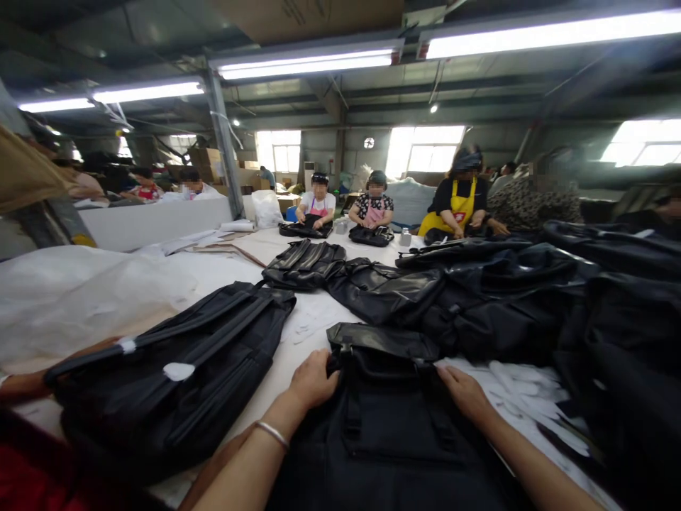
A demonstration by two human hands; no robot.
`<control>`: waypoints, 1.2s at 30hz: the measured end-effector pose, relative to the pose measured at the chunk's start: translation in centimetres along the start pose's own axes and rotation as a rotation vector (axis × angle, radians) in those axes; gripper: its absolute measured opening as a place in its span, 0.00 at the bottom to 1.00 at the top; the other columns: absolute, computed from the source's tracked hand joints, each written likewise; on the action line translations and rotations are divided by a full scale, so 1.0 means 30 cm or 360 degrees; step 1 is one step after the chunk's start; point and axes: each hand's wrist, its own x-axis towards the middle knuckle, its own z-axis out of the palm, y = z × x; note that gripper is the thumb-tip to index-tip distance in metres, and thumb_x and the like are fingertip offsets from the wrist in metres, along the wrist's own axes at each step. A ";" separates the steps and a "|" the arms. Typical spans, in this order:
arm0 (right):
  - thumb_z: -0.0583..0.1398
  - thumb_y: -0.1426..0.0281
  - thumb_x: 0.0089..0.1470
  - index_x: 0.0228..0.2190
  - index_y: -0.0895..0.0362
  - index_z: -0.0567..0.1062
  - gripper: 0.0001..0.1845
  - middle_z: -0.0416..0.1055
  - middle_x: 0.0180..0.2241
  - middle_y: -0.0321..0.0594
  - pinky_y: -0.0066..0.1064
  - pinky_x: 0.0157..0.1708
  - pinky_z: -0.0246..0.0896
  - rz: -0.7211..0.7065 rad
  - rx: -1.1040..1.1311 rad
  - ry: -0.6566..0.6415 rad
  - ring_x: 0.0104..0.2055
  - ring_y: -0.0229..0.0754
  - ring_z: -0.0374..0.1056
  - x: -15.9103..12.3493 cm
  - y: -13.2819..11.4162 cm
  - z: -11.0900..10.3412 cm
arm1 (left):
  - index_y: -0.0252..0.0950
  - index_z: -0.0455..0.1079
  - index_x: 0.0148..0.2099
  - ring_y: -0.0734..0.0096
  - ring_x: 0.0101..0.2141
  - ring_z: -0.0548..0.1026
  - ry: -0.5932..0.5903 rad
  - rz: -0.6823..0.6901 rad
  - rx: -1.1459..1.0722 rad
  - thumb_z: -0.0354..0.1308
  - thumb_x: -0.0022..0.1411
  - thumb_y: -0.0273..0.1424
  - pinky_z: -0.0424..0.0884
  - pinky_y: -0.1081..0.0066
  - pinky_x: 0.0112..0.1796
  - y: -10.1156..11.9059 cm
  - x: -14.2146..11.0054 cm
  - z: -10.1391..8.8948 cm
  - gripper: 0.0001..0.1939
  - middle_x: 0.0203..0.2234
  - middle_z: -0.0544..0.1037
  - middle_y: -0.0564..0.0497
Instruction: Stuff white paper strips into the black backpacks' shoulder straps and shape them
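A black backpack (396, 415) with a flap and two buckled straps lies right in front of me. My left hand (315, 380) is closed on its upper left edge, the fingertips curled under the fabric and partly hidden. On the opposite upper edge, my right hand (465, 390) pinches the bag's side between thumb and fingers. A bracelet (272, 434) circles my left wrist. To the left lies another black backpack (213, 355), shoulder straps up, with a white tag (179, 371) on it; a co-worker's hand and arm reach to its far left side.
Black bags (511, 305) are heaped along the right side, with two more (306, 264) ahead. White paper pieces (526, 397) lie beside my right arm. Clear plastic sheeting (90, 298) covers the left of the white table (250, 248). Several co-workers handle bags across the table.
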 end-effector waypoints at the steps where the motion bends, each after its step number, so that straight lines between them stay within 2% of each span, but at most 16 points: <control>1: 0.41 0.53 0.62 0.30 0.55 0.73 0.28 0.76 0.33 0.44 0.35 0.42 0.64 -0.0024 0.0072 0.0016 0.40 0.49 0.71 0.009 -0.010 -0.013 | 0.37 0.68 0.52 0.60 0.46 0.75 0.0004 0.0054 -0.0005 0.55 0.60 0.40 0.68 0.69 0.43 0.010 0.013 -0.003 0.20 0.46 0.76 0.42; 3: 0.40 0.55 0.63 0.32 0.55 0.74 0.29 0.77 0.35 0.44 0.35 0.42 0.64 -0.0050 0.0133 0.0043 0.42 0.48 0.71 0.028 -0.039 -0.029 | 0.36 0.68 0.53 0.59 0.46 0.75 -0.0017 0.0092 0.0000 0.55 0.60 0.38 0.68 0.69 0.43 0.029 0.048 0.000 0.20 0.46 0.75 0.41; 6: 0.41 0.59 0.64 0.34 0.55 0.73 0.25 0.76 0.38 0.44 0.33 0.45 0.62 -0.0105 0.0105 0.0091 0.43 0.46 0.70 0.052 -0.078 -0.020 | 0.34 0.72 0.44 0.57 0.43 0.76 -0.0082 0.0065 0.0011 0.54 0.61 0.33 0.68 0.68 0.41 0.050 0.113 0.030 0.12 0.41 0.78 0.39; 8: 0.43 0.63 0.64 0.35 0.55 0.73 0.20 0.76 0.39 0.44 0.33 0.47 0.60 -0.0131 0.0065 0.0119 0.44 0.45 0.70 0.059 -0.088 0.003 | 0.34 0.73 0.42 0.57 0.44 0.77 -0.0095 0.0041 -0.0001 0.52 0.61 0.31 0.68 0.69 0.41 0.056 0.151 0.052 0.11 0.40 0.79 0.40; 12: 0.47 0.70 0.61 0.37 0.56 0.73 0.16 0.76 0.38 0.47 0.34 0.42 0.60 -0.0041 -0.0026 0.0150 0.41 0.47 0.71 0.051 -0.072 0.042 | 0.34 0.74 0.42 0.57 0.42 0.77 -0.0071 -0.0055 -0.0046 0.53 0.61 0.33 0.69 0.70 0.39 0.044 0.185 0.061 0.12 0.39 0.80 0.42; 14: 0.48 0.69 0.60 0.38 0.57 0.73 0.15 0.76 0.35 0.48 0.35 0.39 0.61 0.0038 -0.0050 0.0161 0.38 0.48 0.72 0.043 -0.058 0.042 | 0.33 0.74 0.46 0.57 0.41 0.78 -0.0054 -0.0128 -0.0065 0.54 0.60 0.35 0.70 0.69 0.38 0.035 0.174 0.049 0.15 0.39 0.80 0.41; 16: 0.51 0.66 0.59 0.43 0.60 0.72 0.15 0.76 0.37 0.50 0.36 0.40 0.62 0.0073 -0.0087 0.0255 0.40 0.49 0.72 0.033 -0.050 0.028 | 0.30 0.67 0.57 0.55 0.45 0.76 0.0073 -0.0138 -0.0050 0.57 0.58 0.35 0.71 0.67 0.42 0.032 0.148 0.034 0.25 0.44 0.78 0.39; 18: 0.55 0.66 0.57 0.49 0.62 0.69 0.20 0.72 0.47 0.55 0.40 0.46 0.61 -0.0098 -0.0198 0.0461 0.49 0.53 0.68 0.026 -0.056 0.004 | 0.30 0.55 0.66 0.53 0.54 0.69 0.0320 0.0082 0.0047 0.59 0.54 0.30 0.67 0.63 0.52 0.043 0.123 0.014 0.37 0.54 0.71 0.37; 20: 0.57 0.71 0.54 0.54 0.60 0.67 0.25 0.63 0.59 0.55 0.45 0.54 0.56 -0.0482 -0.0371 0.0603 0.60 0.55 0.59 0.028 -0.083 -0.027 | 0.34 0.52 0.67 0.56 0.60 0.61 0.0458 0.0476 0.0192 0.56 0.53 0.22 0.58 0.61 0.59 0.069 0.114 -0.016 0.40 0.60 0.64 0.40; 21: 0.56 0.75 0.53 0.55 0.58 0.68 0.26 0.61 0.61 0.53 0.47 0.57 0.54 -0.0687 -0.0451 0.0596 0.62 0.56 0.56 0.034 -0.103 -0.044 | 0.37 0.56 0.66 0.58 0.61 0.60 0.0416 0.0664 0.0253 0.54 0.54 0.19 0.56 0.61 0.61 0.086 0.117 -0.037 0.37 0.61 0.64 0.42; 23: 0.54 0.80 0.53 0.52 0.56 0.71 0.25 0.65 0.59 0.49 0.48 0.57 0.55 -0.0939 -0.0524 0.0443 0.61 0.54 0.59 0.053 -0.143 -0.082 | 0.41 0.67 0.59 0.61 0.57 0.66 0.0196 0.0867 0.0310 0.51 0.58 0.18 0.60 0.63 0.59 0.124 0.132 -0.090 0.28 0.57 0.69 0.46; 25: 0.51 0.82 0.53 0.50 0.57 0.74 0.25 0.72 0.52 0.48 0.44 0.55 0.60 -0.0986 -0.0486 0.0367 0.55 0.50 0.66 0.068 -0.165 -0.118 | 0.43 0.72 0.54 0.63 0.51 0.72 0.0049 0.0913 0.0309 0.50 0.62 0.22 0.66 0.66 0.54 0.153 0.139 -0.147 0.21 0.52 0.75 0.48; 28: 0.50 0.80 0.56 0.52 0.58 0.73 0.24 0.74 0.50 0.48 0.42 0.55 0.63 -0.0997 -0.0335 0.0461 0.52 0.47 0.69 0.047 -0.132 -0.139 | 0.45 0.70 0.55 0.64 0.51 0.72 0.0142 0.0991 0.0282 0.49 0.66 0.25 0.63 0.64 0.57 0.153 0.100 -0.187 0.19 0.53 0.75 0.50; 30: 0.49 0.80 0.57 0.52 0.56 0.73 0.25 0.74 0.51 0.46 0.43 0.57 0.62 -0.1091 -0.0277 0.0434 0.55 0.47 0.67 0.003 -0.078 -0.118 | 0.45 0.69 0.57 0.64 0.55 0.69 0.0184 0.1093 0.0288 0.47 0.68 0.26 0.56 0.60 0.61 0.123 0.046 -0.159 0.20 0.55 0.73 0.50; 32: 0.49 0.81 0.55 0.53 0.55 0.72 0.27 0.73 0.52 0.45 0.44 0.57 0.62 -0.1147 -0.0257 0.0283 0.58 0.47 0.65 -0.045 -0.027 -0.080 | 0.45 0.68 0.58 0.62 0.57 0.67 0.0107 0.1108 0.0309 0.46 0.67 0.24 0.53 0.55 0.62 0.085 -0.009 -0.095 0.21 0.57 0.71 0.49; 36: 0.48 0.85 0.47 0.57 0.56 0.68 0.36 0.69 0.56 0.46 0.43 0.60 0.59 -0.1018 -0.0235 -0.0018 0.63 0.46 0.59 -0.089 -0.009 -0.048 | 0.46 0.68 0.58 0.60 0.59 0.66 -0.0010 0.0904 0.0286 0.46 0.62 0.17 0.55 0.49 0.60 0.047 -0.055 0.012 0.28 0.58 0.70 0.51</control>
